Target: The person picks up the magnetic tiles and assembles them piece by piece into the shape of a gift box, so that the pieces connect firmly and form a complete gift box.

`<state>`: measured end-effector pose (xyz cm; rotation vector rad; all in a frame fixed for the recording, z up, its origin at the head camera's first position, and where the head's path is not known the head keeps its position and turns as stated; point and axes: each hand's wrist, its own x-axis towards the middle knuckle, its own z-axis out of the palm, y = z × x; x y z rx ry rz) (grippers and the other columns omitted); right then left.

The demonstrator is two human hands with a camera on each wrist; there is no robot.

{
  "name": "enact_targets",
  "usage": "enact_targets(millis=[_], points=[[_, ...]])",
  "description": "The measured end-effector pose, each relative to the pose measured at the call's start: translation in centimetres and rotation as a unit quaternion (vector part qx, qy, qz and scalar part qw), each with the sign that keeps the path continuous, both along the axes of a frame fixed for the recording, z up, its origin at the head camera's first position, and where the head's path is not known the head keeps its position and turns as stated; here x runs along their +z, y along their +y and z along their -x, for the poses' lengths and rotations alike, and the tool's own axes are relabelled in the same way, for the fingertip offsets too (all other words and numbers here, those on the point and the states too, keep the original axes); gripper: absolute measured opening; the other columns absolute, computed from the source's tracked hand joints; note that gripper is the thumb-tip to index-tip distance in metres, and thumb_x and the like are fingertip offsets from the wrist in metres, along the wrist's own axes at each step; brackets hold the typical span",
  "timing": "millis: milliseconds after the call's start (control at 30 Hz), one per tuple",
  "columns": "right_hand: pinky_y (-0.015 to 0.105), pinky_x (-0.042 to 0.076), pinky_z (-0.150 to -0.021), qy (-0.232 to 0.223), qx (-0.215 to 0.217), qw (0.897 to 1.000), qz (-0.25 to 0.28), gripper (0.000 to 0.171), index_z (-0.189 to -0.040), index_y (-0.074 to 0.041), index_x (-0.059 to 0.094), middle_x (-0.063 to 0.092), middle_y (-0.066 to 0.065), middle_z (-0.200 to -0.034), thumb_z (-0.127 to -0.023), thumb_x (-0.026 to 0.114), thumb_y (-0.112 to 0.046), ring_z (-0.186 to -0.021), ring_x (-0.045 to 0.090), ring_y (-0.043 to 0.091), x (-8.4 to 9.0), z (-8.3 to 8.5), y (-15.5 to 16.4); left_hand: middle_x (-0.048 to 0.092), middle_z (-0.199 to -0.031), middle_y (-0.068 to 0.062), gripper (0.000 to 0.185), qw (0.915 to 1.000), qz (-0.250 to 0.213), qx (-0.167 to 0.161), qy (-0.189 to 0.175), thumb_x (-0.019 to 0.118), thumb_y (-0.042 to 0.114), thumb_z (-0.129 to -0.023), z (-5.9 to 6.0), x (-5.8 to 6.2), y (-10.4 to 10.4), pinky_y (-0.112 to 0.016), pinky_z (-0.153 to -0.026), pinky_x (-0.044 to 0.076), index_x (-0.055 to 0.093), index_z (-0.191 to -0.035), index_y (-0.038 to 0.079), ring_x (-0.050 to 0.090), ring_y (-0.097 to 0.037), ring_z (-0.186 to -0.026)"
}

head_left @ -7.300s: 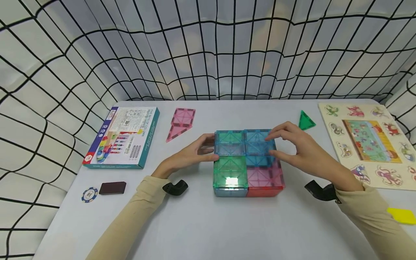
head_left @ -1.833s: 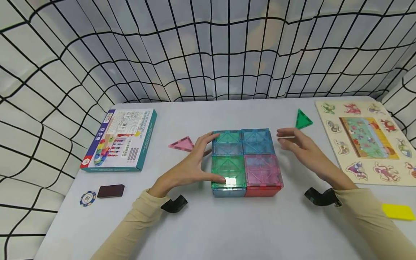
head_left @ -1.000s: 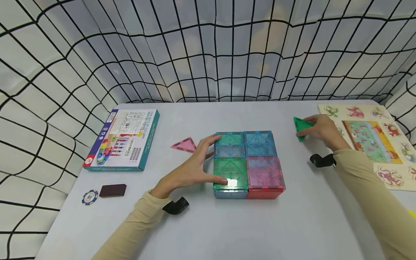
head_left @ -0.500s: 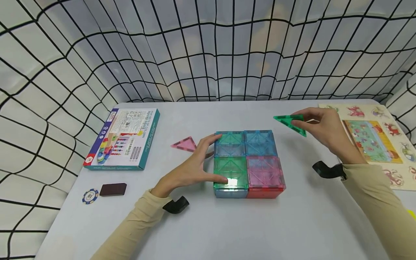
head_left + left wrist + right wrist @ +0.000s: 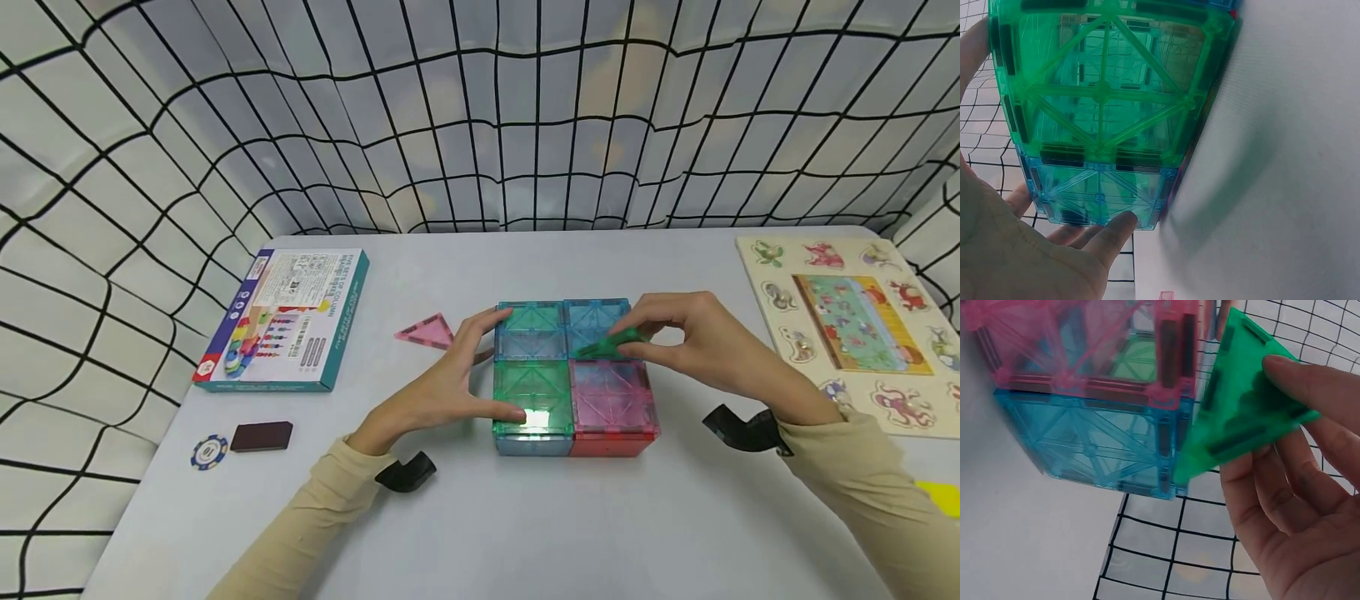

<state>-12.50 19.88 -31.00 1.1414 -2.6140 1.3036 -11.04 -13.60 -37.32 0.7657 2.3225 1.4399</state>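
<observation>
A low block of see-through magnetic tiles point(image 5: 531, 390), green, blue and pink on top, sits mid-table. My left hand point(image 5: 431, 404) spans its left side, thumb on the near green tile and a fingertip at the far-left corner. In the left wrist view, other fingers touch the blue part of the wall point(image 5: 1097, 194). My right hand point(image 5: 712, 348) pinches a green triangular magnetic tile point(image 5: 609, 343) by one end, over the block's right half. From the right wrist, this triangle point(image 5: 1229, 412) stands close beside the block's blue wall point(image 5: 1088, 447). A pink triangular tile point(image 5: 427, 332) lies left of the block.
A boxed toy point(image 5: 281, 321) lies at the back left. In front of it are a poker chip point(image 5: 208, 452) and a dark brown block point(image 5: 261, 436). A wooden picture puzzle point(image 5: 802, 267) lies right, with a yellow piece point(image 5: 941, 498) near the right sleeve. Black netting point(image 5: 536, 129) hangs behind.
The right hand left the block, picked up the green triangle from the back right and brought it over the block. The pink square tile has gone from beside the pink triangle.
</observation>
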Motion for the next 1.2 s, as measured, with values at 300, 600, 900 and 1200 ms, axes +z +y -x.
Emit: enact_targets(millis=[300,600,900,1200], points=[[0.020,0.057,-0.077,-0.010,-0.010,0.999,-0.030,0.029,-0.101,-0.014,0.080,0.073,-0.011,-0.098,-0.081,0.086,0.006,-0.085,0.068,0.007,-0.6,-0.2,0.0,0.010,-0.172,0.000,0.129,1.0000,-0.002,-0.003,-0.008,0.082,0.078,-0.070,0.0,0.2,0.3,-0.051,-0.125,0.027,0.015,-0.168,0.025,0.014,-0.021,-0.158],[0.024,0.060,-0.077,0.039,-0.021,0.997,-0.068,0.030,-0.096,-0.014,0.080,0.069,-0.016,-0.091,-0.076,0.089,0.006,-0.085,0.068,0.003,-0.2,-0.5,0.5,0.009,-0.172,-0.001,0.128,0.9999,-0.009,-0.009,-0.006,0.084,0.073,-0.072,0.1,0.0,0.5,-0.051,-0.125,0.027,0.014,-0.168,0.025,0.015,-0.023,-0.158],[0.023,0.060,-0.077,0.045,-0.017,0.997,-0.058,0.031,-0.094,-0.013,0.078,0.068,-0.017,-0.090,-0.075,0.089,0.009,-0.084,0.068,0.003,-0.3,-0.4,0.6,0.015,-0.171,-0.002,0.113,1.0000,0.000,0.004,-0.002,0.087,0.056,-0.081,0.2,0.5,0.0,-0.053,-0.123,0.031,0.019,-0.167,0.024,0.022,-0.028,-0.156],[0.025,0.061,-0.076,0.033,-0.012,0.998,-0.057,0.031,-0.094,-0.012,0.076,0.070,-0.014,-0.092,-0.076,0.088,0.010,-0.085,0.071,0.009,-0.3,-0.3,0.2,0.040,-0.152,-0.023,0.074,0.9656,0.172,0.186,0.060,0.070,0.034,-0.102,2.9,1.3,-4.4,-0.050,-0.107,0.042,0.037,-0.156,-0.005,0.039,-0.037,-0.134]])
